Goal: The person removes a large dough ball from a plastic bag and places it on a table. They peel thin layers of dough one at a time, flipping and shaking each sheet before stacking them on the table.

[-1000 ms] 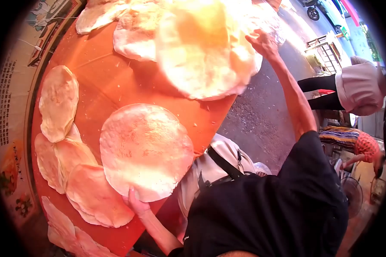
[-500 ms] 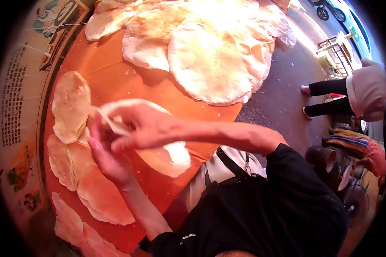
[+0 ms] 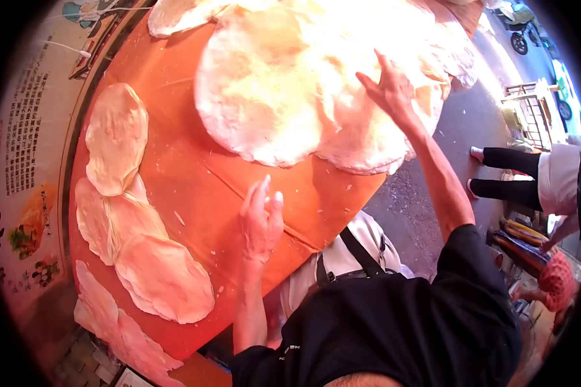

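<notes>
My right hand [image 3: 390, 87] is over a pile of large, thin, round flatbreads [image 3: 348, 138], fingers spread and holding nothing. Whether its fingertips touch the bread is lost in the glare. One broad flatbread [image 3: 258, 103] lies on the pile's left front. My left hand [image 3: 262, 222] hovers above the bare orange tablecloth [image 3: 206, 213], fingers stretched out and nothing in them. To its left, folded oval flatbreads [image 3: 116, 138] lie in an overlapping row, the nearest folded bread [image 3: 164, 277] closest to that hand.
More thin flatbread [image 3: 122, 332] lies along the table's near left edge. A printed board [image 3: 29, 142] with a white cable borders the left side. At right, a person in a light top [image 3: 558, 180] stands on the pavement near a metal rack [image 3: 529, 116]; another person in red bends below.
My hands, earlier close together at the left, have parted; the right reached far right over the pile. The flatbread under them has left the cloth, and a round one now covers the pile's left front.
</notes>
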{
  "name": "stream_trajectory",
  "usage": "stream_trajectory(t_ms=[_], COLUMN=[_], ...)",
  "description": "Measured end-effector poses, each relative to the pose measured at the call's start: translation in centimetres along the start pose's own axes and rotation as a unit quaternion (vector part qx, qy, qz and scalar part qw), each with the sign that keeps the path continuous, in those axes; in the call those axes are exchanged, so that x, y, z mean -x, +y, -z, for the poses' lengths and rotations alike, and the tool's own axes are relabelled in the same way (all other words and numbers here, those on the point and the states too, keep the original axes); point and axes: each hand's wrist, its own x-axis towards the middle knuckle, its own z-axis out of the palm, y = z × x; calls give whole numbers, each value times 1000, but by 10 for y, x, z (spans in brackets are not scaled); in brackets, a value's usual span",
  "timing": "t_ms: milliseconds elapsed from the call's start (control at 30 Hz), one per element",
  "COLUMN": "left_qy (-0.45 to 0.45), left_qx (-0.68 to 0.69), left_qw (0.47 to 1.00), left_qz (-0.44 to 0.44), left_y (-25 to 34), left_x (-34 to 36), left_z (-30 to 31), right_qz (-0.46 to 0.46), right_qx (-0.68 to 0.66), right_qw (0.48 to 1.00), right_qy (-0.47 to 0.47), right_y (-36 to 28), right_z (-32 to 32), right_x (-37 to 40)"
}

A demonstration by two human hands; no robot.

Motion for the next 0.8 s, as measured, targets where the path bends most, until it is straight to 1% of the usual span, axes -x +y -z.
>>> stream_trajectory(t_ms=[33, 67, 133, 167, 200, 267, 300, 333, 367, 433, 467, 533, 567, 600, 633, 700, 767, 800], left_qy=[3, 6, 32, 51, 56, 75, 85, 99, 106, 109, 93, 96, 106, 113, 118, 149, 193, 200], left_qx=[-10, -20, -1, 7, 22, 50, 40, 46, 64, 111, 112, 94, 100, 106, 114, 116, 138, 139], left_qw=[1000, 999, 998, 997, 996, 990, 992, 990, 987, 979, 977, 982, 978, 975, 972, 962, 948, 945], left_qz=[21, 42, 48, 53, 71, 106, 85, 87, 100, 128, 157, 136, 148, 159, 170, 196, 213, 217], left_y=[-14, -24, -35, -36, -34, -27, -31, -37, -41, -47, -46, -55, -60, -64, -68, -78, -89, -92], left_x=[15, 25, 42, 50, 56, 67, 73, 80, 88, 103, 111, 131, 141, 152, 162, 179, 197, 203], left_z=[-4, -5, -6, -4, -1, 12, 16, 17, 19, 25, 33, 44, 50, 56, 60, 70, 72, 75], right_qz=[102, 118, 181, 168, 150, 116, 140, 161, 182, 241, 268, 322, 324, 372, 385, 452, 451, 468], right_qx=[1, 36, 79, 86, 184, 211, 208, 208, 188, 37, -37, -118, -169, -188, -185, -169, -118, -80], right_qw=[994, 992, 977, 972, 950, 946, 952, 956, 960, 964, 956, 926, 905, 882, 869, 843, 868, 868], right_qy=[34, -16, -86, -139, -203, -218, -175, -128, -98, -107, -113, -158, -220, -219, -250, -235, -172, -147], right_y=[-1, -19, -49, -55, -60, -83, -91, -102, -129, -171, -195, -253, -287, -313, -344, -394, -441, -458], right_z=[-10, -13, -20, -30, -31, -18, -16, -13, -5, -26, -36, -65, -76, -104, -118, -165, -200, -214], right_x=[9, 18, 38, 43, 39, 33, 31, 29, 28, 29, 31, 38, 41, 46, 52, 60, 72, 75])
